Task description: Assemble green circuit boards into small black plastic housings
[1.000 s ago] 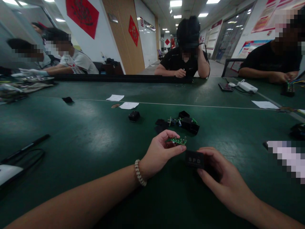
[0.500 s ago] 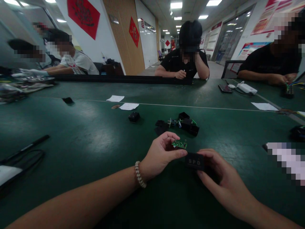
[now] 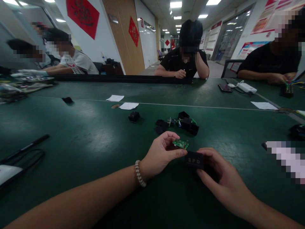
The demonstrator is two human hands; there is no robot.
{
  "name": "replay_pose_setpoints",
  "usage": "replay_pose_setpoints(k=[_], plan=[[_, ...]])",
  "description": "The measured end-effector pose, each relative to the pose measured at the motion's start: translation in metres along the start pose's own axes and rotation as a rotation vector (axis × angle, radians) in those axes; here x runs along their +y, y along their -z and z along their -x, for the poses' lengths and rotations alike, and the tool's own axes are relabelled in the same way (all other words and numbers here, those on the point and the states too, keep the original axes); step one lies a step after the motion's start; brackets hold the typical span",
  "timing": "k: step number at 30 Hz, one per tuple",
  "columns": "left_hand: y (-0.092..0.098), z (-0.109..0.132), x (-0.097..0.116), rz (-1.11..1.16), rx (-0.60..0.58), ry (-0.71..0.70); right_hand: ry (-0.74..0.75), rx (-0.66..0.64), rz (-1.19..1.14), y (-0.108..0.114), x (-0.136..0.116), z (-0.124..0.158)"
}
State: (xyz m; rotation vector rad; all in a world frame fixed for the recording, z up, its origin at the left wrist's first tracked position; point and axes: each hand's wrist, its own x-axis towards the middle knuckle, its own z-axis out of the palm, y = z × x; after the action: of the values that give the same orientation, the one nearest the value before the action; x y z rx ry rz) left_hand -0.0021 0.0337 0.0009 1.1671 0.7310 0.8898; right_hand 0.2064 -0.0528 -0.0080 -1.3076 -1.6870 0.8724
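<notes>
A small green circuit board [image 3: 181, 144] is pinched in my left hand [image 3: 162, 153], its face with solder points and pins turned upward. Just below and to the right of it, my right hand [image 3: 218, 173] grips a black plastic case [image 3: 194, 160] marked "SPD" by its right side. The board and the case are very close; whether they touch I cannot tell. Beyond my hands lies a loose pile of black case parts [image 3: 190, 125] and small boards [image 3: 172, 121]. Farther left, a black box [image 3: 134, 116] stands on the green table [image 3: 95, 159].
White paper slips [image 3: 129, 106] lie near the table seam. A black pen-like tool [image 3: 35, 144] and a cable rest at left. Far right are a phone [image 3: 225, 88] and a white adapter [image 3: 247, 87]. Several people sit around the table, one person [image 3: 182, 63] directly across.
The circuit board has tilted and shifted slightly to the right in my left hand. My right hand and the case are nearly where they were.
</notes>
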Motion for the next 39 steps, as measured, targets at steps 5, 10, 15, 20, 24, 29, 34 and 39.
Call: replay_pose_setpoints(k=[5,10,15,20,24,29,34,39], plan=[[-0.0006,-0.0013,0.0003,0.0,0.032,0.013,0.008,0.009,0.005,0.0001,0.0007,0.0005],[0.0011,-0.0013,0.001,0.007,0.018,0.017,-0.002,-0.009,0.005,0.0012,-0.0009,0.0006],[0.0031,-0.0001,-0.0009,0.018,0.012,0.025,0.0,-0.008,0.004,0.0012,-0.0018,0.0004],[0.0033,-0.0022,-0.003,-0.018,0.018,0.024,0.009,0.0,0.023,0.0015,-0.0015,-0.0001],[0.0042,-0.0041,-0.0056,-0.017,0.021,0.009,0.023,0.0,0.022,0.0012,-0.0007,-0.0005],[0.0047,-0.0035,-0.0075,0.013,0.017,0.003,0.024,0.007,0.025,0.0008,0.0012,0.0003],[0.0024,-0.0038,-0.007,0.053,0.029,0.019,0.023,0.016,0.011,0.0003,0.002,0.0005],[0.002,-0.0037,-0.0049,0.06,0.015,0.026,0.01,0.005,0.012,0.0006,0.0,0.0]])
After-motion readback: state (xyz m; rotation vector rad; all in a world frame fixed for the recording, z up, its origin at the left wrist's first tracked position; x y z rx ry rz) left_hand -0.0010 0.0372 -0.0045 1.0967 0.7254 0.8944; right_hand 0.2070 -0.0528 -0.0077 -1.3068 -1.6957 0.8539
